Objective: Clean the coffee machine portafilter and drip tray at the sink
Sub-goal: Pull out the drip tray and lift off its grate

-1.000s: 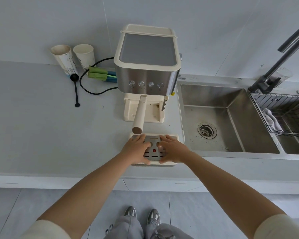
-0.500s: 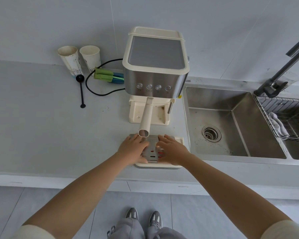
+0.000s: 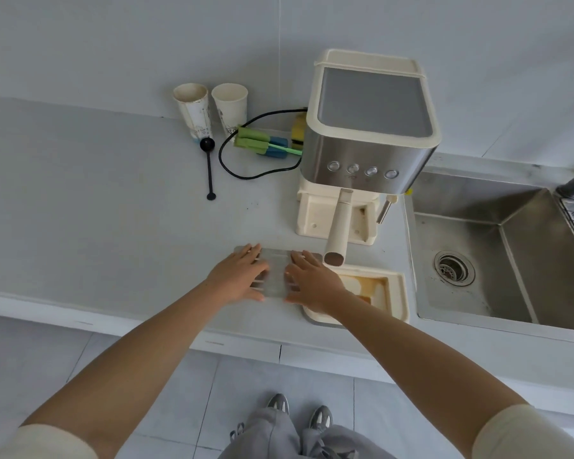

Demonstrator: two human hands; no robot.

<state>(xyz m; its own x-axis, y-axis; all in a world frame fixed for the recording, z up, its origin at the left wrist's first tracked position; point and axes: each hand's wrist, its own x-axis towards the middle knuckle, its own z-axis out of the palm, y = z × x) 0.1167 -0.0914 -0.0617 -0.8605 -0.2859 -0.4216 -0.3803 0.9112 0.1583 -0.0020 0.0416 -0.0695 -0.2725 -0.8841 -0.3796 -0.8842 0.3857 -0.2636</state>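
Both hands, left hand point(image 3: 237, 276) and right hand point(image 3: 314, 281), flat and apart on the metal grate point(image 3: 275, 274) just left of the drip tray point(image 3: 393, 293).

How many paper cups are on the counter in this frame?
2: a stained paper cup and a cleaner paper cup, side by side against the wall, left of the coffee machine. None appear hidden.

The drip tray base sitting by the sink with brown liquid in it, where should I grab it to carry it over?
Grip the drip tray base by its two short end rims, one hand per side, coming from above. It is open and holds brown liquid, so keep it level. The metal grate is already off, lying to its left.
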